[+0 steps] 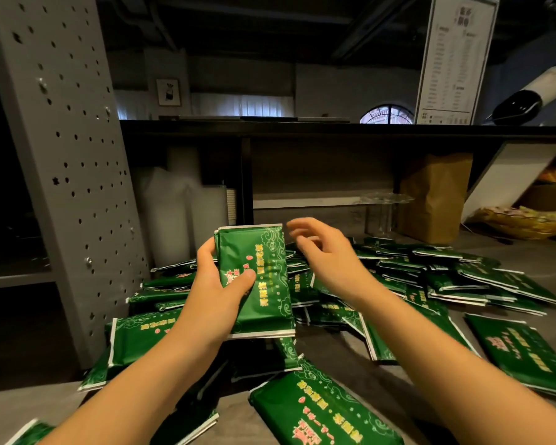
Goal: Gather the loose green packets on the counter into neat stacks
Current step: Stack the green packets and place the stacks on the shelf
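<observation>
**Just getting started**

My left hand [220, 281] grips a small bunch of green packets [257, 281], held up over the counter [334, 351]. My right hand [325, 252] is empty, fingers loose. Most packets — the messy pile [446, 277] — are not stacked yet.

Two bare forearms, sleeveless to the frame's edge; left hand [220, 284] and right hand [326, 255] ungloved, ringless.

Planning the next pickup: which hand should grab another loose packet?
Right. The right hand is open and empty above the loose packets; the left hand already grips the held packet.
</observation>
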